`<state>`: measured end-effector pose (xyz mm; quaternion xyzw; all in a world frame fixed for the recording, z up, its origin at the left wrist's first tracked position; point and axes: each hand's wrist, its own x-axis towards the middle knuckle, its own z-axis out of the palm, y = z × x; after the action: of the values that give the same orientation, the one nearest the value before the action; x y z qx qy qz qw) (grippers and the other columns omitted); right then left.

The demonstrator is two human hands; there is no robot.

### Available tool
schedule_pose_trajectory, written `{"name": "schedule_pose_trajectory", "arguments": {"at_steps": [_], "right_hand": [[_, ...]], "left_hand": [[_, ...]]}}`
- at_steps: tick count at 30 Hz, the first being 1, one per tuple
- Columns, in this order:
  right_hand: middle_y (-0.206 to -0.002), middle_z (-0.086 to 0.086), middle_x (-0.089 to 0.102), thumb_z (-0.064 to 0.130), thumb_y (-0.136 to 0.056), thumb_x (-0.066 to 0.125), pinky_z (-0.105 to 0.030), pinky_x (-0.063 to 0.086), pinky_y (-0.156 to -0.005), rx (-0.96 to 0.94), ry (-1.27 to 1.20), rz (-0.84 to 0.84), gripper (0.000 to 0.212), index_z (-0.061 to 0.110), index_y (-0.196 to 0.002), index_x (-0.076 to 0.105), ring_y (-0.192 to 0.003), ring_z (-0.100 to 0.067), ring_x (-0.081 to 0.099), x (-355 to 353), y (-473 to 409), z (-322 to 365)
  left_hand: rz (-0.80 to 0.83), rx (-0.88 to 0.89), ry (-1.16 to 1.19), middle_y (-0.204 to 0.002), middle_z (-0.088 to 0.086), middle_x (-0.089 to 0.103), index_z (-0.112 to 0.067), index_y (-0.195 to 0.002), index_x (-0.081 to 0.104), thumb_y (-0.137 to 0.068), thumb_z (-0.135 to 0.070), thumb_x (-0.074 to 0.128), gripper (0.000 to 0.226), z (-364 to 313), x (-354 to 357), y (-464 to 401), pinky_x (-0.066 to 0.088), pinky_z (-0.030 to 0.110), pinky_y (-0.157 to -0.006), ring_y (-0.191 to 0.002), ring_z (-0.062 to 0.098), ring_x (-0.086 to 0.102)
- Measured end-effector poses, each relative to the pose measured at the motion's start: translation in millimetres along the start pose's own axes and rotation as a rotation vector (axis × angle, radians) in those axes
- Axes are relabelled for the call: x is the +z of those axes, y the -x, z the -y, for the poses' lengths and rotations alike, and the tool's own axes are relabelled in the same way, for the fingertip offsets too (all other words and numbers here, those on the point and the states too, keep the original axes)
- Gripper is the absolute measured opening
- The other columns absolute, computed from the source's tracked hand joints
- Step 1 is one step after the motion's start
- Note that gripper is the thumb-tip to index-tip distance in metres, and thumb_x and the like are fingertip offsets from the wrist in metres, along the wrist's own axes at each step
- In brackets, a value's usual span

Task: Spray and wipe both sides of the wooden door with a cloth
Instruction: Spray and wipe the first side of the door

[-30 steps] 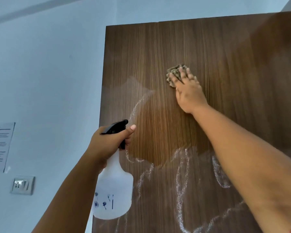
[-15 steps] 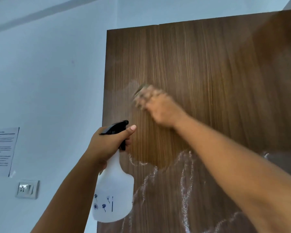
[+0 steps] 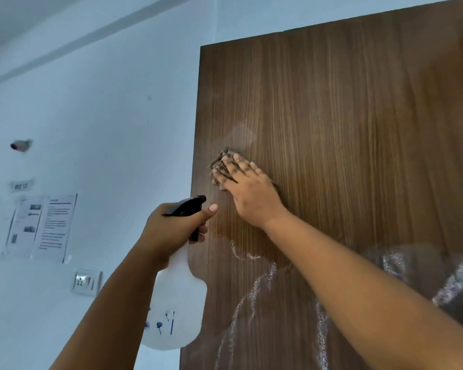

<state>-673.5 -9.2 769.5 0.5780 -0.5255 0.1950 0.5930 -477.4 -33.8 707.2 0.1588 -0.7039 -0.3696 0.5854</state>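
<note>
A dark wooden door [image 3: 345,116] fills the right of the view, its top and left edge showing. White foamy spray streaks [image 3: 254,292] run over its lower part. My right hand [image 3: 249,190] presses a brownish patterned cloth [image 3: 221,165] flat against the door near its left edge, fingers straight. My left hand [image 3: 171,225] grips the black trigger head of a white spray bottle [image 3: 177,305] just left of the door edge, thumb stretched along the top, nozzle aimed at the door.
A pale blue wall [image 3: 104,108] lies left of the door. On it hang printed notice sheets [image 3: 42,227], a small label, a switch and socket plate [image 3: 87,281], and a small fixture [image 3: 20,145] higher up.
My right hand has swept the cloth from the door's upper middle down and left toward its left edge. The view has shifted right. My left hand and the bottle have barely moved.
</note>
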Motion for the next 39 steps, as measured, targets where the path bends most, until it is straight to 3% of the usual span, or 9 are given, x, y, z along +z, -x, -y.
{"name": "schedule_pose_trajectory", "arguments": {"at_steps": [7, 16, 22, 28, 31, 33, 34, 36, 39], "right_hand": [[-0.163, -0.011, 0.011, 0.010, -0.100, 0.036, -0.047, 0.008, -0.122, 0.432, 0.049, -0.174, 0.057, 0.023, -0.154, 0.025, -0.151, -0.032, 0.005, -37.5, -43.4, -78.8], [-0.162, -0.012, 0.017, 0.007, -0.098, 0.044, -0.045, 0.009, -0.120, 0.364, 0.080, -0.206, 0.060, 0.022, -0.153, 0.029, -0.150, -0.033, 0.011, -28.2, -34.3, -76.5], [-0.163, -0.011, 0.015, 0.014, -0.101, 0.040, -0.045, 0.008, -0.120, 0.388, 0.096, -0.189, 0.055, 0.024, -0.154, 0.028, -0.150, -0.032, 0.010, -27.7, -38.2, -75.2], [-0.163, -0.013, 0.014, 0.020, -0.103, 0.036, -0.047, 0.007, -0.121, 0.444, 0.104, -0.194, 0.054, 0.024, -0.155, 0.023, -0.151, -0.033, 0.007, -23.0, -57.5, -63.1], [-0.161, -0.015, 0.020, 0.021, -0.098, 0.030, -0.055, 0.024, -0.116, 0.203, 0.165, -0.080, 0.056, 0.021, -0.154, 0.027, -0.149, -0.038, 0.014, -10.9, -68.5, -17.1], [-0.154, -0.021, 0.032, 0.019, -0.093, 0.030, -0.054, 0.043, -0.099, -0.020, 0.227, 0.015, 0.058, 0.012, -0.150, 0.032, -0.139, -0.044, 0.033, 10.4, -50.6, 31.9], [-0.148, -0.023, 0.041, 0.019, -0.092, 0.032, -0.050, 0.046, -0.094, -0.128, 0.240, 0.090, 0.057, 0.008, -0.148, 0.035, -0.132, -0.045, 0.041, 19.1, -34.2, 54.4], [-0.136, -0.017, 0.054, 0.018, -0.094, 0.043, -0.048, 0.042, -0.103, -0.367, 0.175, 0.252, 0.047, 0.013, -0.140, 0.049, -0.129, -0.040, 0.045, 25.9, -5.3, 77.2], [-0.136, -0.018, 0.054, 0.025, -0.095, 0.044, -0.052, 0.042, -0.105, -0.442, 0.262, 0.220, 0.043, 0.013, -0.136, 0.054, -0.125, -0.041, 0.050, 20.6, -41.3, 51.8]], "left_hand": [[-0.042, -0.006, -0.010, -0.078, 0.008, 0.073, -0.011, -0.097, 0.071, -0.083, -0.045, 0.075, 0.037, -7.7, -4.5, 2.0, 0.056, 0.023, -0.062, -0.067, 0.016, 0.072], [-0.031, -0.050, 0.026, -0.067, 0.004, 0.067, -0.011, -0.094, 0.068, -0.084, -0.041, 0.076, 0.033, -2.0, 4.7, 0.3, 0.058, 0.026, -0.063, -0.059, 0.014, 0.066], [0.043, -0.041, 0.046, -0.073, 0.006, 0.069, -0.011, -0.099, 0.068, -0.083, -0.045, 0.075, 0.039, -0.1, -5.6, -16.3, 0.060, 0.027, -0.066, -0.065, 0.016, 0.068], [0.038, 0.016, 0.103, -0.062, 0.000, 0.066, -0.016, -0.097, 0.068, -0.083, -0.036, 0.078, 0.027, 1.1, -24.3, -36.3, 0.059, 0.027, -0.064, -0.057, 0.011, 0.064], [0.056, 0.000, 0.217, -0.071, 0.006, 0.068, -0.012, -0.097, 0.071, -0.082, -0.033, 0.079, 0.027, 1.3, -32.7, -42.6, 0.060, 0.036, -0.073, -0.065, 0.018, 0.066], [0.081, 0.003, 0.267, -0.072, 0.007, 0.067, -0.012, -0.095, 0.073, -0.082, -0.030, 0.080, 0.023, 2.6, -37.3, -44.9, 0.060, 0.038, -0.075, -0.067, 0.021, 0.066], [0.090, 0.010, 0.271, -0.073, 0.008, 0.068, -0.012, -0.094, 0.074, -0.082, -0.030, 0.080, 0.023, 3.5, -40.0, -46.7, 0.060, 0.038, -0.075, -0.068, 0.021, 0.066], [0.102, 0.011, 0.256, -0.077, 0.011, 0.071, -0.010, -0.095, 0.075, -0.080, -0.032, 0.081, 0.027, 4.3, -46.2, -50.1, 0.060, 0.037, -0.072, -0.070, 0.023, 0.068], [0.135, 0.021, 0.244, -0.074, 0.009, 0.070, -0.011, -0.102, 0.075, -0.081, -0.031, 0.081, 0.030, 8.4, -54.1, -60.4, 0.060, 0.036, -0.071, -0.070, 0.022, 0.067]]}}
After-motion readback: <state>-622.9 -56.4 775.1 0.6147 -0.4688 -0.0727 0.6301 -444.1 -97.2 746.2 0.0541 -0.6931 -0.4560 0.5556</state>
